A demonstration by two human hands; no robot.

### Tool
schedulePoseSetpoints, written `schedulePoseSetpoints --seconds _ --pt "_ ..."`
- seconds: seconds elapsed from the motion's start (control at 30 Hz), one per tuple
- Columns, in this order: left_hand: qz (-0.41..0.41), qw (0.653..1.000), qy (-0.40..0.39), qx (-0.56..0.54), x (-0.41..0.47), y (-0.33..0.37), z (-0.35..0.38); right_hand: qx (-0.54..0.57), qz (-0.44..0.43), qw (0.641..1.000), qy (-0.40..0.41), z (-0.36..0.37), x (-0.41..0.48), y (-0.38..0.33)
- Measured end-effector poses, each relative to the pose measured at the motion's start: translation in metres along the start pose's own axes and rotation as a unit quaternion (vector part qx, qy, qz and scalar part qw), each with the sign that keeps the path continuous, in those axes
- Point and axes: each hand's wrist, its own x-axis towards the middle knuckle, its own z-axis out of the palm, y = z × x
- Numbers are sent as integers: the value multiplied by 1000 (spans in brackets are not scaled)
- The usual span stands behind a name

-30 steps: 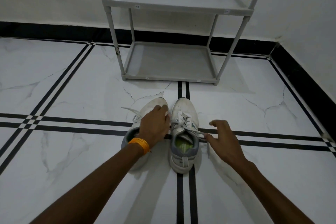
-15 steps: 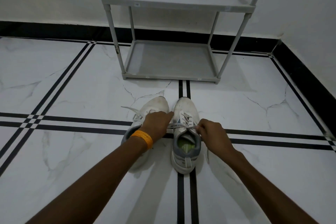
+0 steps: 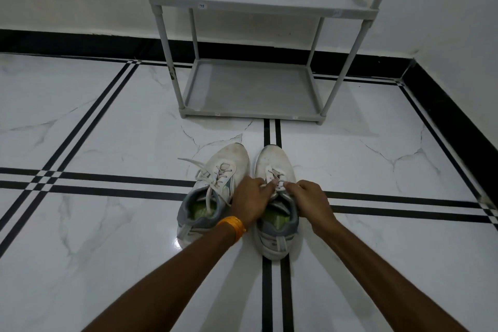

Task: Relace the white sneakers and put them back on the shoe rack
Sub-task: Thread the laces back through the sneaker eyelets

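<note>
White laces of the right sneaker (image 3: 276, 197) on the floor (image 3: 107, 237) are pinched by the fingers of both the left hand (image 3: 249, 201) and the right hand (image 3: 310, 201), and uneven pulling may leave one end too short.

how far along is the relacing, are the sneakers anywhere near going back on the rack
Not close. Both hands, left and right, pinch the laces of the right sneaker, laced partway up. The left sneaker lies with loose laces trailing on the floor. Both shelves of the shoe rack show no shoes.
</note>
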Motion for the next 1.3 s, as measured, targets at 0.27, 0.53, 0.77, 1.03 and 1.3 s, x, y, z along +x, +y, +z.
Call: schedulePoseSetpoints --seconds 0.27,0.53,0.77,1.03,1.3 --pt "-166 949 113 -244 1 -2 12 97 9 992 75 22 6 10" --pt "-192 928 163 -273 -1 -1 22 278 80 950 119 35 5 22" --pt "-143 983 48 -109 4 5 3 237 40 970 47 21 7 24" --pt "-23 983 -74 169 11 -8 -142 -36 34 990 -134 -24 -22 11" --pt "-156 972 -157 83 -24 -56 -125 -143 -37 985 -94 18 -16 15"
